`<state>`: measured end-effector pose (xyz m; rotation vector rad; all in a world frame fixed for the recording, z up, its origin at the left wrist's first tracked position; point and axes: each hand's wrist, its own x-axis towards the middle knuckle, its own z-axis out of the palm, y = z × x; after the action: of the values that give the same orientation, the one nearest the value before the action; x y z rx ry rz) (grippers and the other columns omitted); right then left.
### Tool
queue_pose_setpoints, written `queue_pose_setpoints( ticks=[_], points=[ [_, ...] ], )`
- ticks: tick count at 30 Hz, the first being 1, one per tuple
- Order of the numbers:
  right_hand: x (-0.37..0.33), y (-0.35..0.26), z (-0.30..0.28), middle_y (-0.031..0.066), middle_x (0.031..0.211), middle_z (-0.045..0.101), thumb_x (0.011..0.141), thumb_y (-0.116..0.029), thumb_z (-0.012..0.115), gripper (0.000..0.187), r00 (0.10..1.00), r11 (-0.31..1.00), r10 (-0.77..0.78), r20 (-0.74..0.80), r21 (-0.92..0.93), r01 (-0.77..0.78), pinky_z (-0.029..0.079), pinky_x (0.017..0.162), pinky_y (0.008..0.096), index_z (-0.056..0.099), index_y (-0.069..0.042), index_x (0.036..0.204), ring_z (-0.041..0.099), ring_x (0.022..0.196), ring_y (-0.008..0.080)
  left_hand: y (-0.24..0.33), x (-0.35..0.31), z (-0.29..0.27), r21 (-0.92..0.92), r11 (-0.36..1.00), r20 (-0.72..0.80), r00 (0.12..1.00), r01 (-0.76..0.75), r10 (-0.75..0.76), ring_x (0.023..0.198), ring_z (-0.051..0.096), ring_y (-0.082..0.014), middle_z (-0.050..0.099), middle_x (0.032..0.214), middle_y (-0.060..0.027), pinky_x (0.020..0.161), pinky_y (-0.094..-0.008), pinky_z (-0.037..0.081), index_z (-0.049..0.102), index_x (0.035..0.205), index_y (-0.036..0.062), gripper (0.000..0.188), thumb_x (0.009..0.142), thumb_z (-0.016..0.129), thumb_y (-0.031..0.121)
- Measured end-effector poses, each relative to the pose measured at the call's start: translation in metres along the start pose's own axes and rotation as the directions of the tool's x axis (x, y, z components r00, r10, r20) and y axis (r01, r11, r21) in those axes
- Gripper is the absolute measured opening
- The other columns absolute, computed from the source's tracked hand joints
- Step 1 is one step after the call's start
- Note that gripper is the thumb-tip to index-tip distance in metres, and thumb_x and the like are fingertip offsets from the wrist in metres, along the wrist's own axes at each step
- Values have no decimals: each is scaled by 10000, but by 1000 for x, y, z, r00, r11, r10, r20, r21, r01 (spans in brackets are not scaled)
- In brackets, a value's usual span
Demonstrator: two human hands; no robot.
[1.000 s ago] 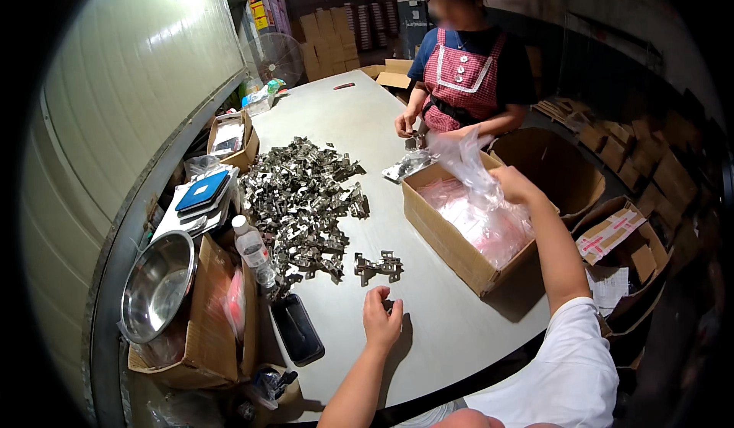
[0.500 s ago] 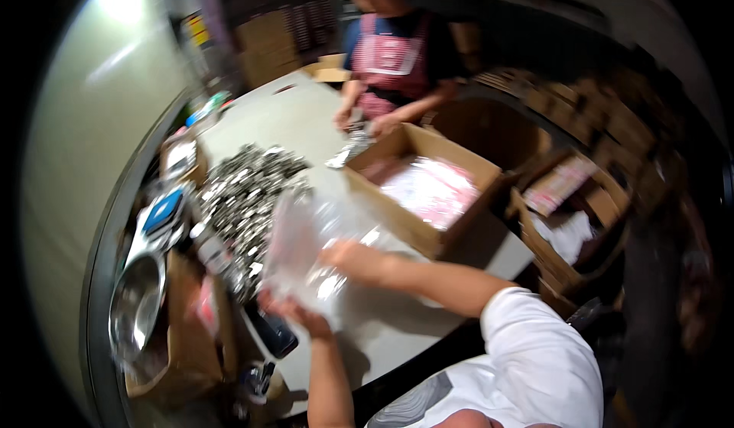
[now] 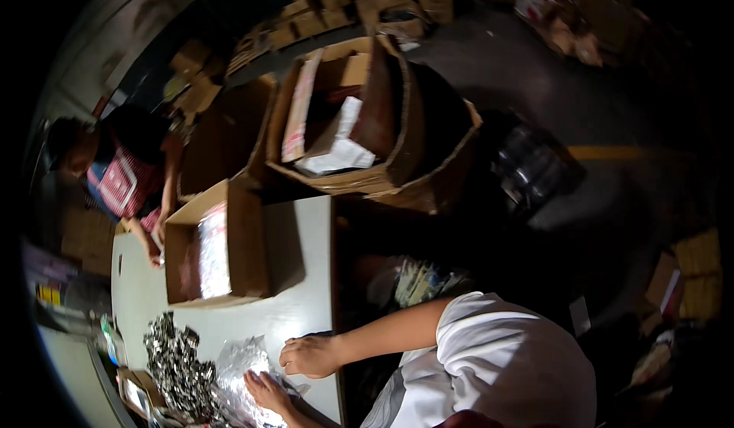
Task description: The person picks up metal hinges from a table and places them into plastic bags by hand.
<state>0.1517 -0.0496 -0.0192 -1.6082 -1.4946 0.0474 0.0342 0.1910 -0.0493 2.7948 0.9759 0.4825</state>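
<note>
Plastic (image 3: 235, 358), clear and crinkled, lay on the table (image 3: 298, 313), just beside the heap (image 3: 180, 359) of shiny metal parts. My left hand (image 3: 267, 392) was over it, fingers extended and a little spread; I could not tell whether they pinched any of it. My right hand (image 3: 312, 355) was just beside it, near the table's edge, fingers curved downward; whether they had hold of anything I could not tell either. My 2 hands were close together but apart. Farther along, 1 box (image 3: 248, 244) stood open on the table with shiny pale bags (image 3: 214, 248) in it. Past that was 1 co-worker (image 3: 141, 134) in a checked apron (image 3: 126, 183). Off the table's edge, 1 big carton (image 3: 405, 149) held a white sheet (image 3: 344, 141).
</note>
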Motion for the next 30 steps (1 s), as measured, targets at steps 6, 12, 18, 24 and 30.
queue_pose_setpoints(
  ticks=[6, 12, 18, 24, 30],
  points=[
    [-46, 5, -70, 114, 1013, 621, 672, -14, 619, 208, 977, 992, 11, -215, -117, -37, 466, 892, 375, 648, -16, 878, 598, 1002, 260, -20, 15, 12, -9, 996, -29, 996, -83, 83, 1269, 447, -330, 484, 1376, -160, 1039, -413, 356, 509, 1320, 53, 504, 981, 407, 413],
    [-204, 49, -181, 94, 968, 647, 699, -33, 651, 188, 785, 970, 46, -618, -160, -183, 529, 784, 373, 673, -64, 883, 631, 930, 275, -48, 21, 8, -96, 994, -52, 997, -57, 52, 1212, 496, -345, 522, 1330, -169, 1012, -408, 385, 492, 1319, 40, 516, 973, 448, 420],
    [-433, 116, -199, 132, 916, 583, 670, 17, 599, 202, 16, 325, 358, -934, 109, -939, 475, 793, 413, 624, -76, 847, 565, 894, 327, -16, 11, 2, -282, 959, 26, 1000, -2, 9, 1227, 476, -349, 465, 1357, -211, 1021, -423, 380, 450, 1330, -13, 630, 963, 451, 498],
    [-552, 160, -125, 172, 992, 646, 750, -138, 649, 192, -495, -454, 810, -316, 198, -869, 488, 830, 424, 639, -92, 937, 607, 968, 352, -41, 11, -7, -256, 966, 81, 997, 29, -8, 1308, 377, -299, 394, 1419, -183, 1079, -408, 295, 378, 1387, 2, 678, 951, 478, 511],
    [-543, 134, -6, 211, 1139, 623, 862, -500, 542, 482, -59, -83, 988, 143, 172, -982, 458, 894, 461, 668, -82, 1065, 575, 1065, 397, 11, 7, -4, -206, 979, 149, 988, -1, 32, 1349, 299, -301, 340, 1449, -186, 1112, -429, 217, 362, 1400, 13, 715, 936, 477, 545]
  ],
)
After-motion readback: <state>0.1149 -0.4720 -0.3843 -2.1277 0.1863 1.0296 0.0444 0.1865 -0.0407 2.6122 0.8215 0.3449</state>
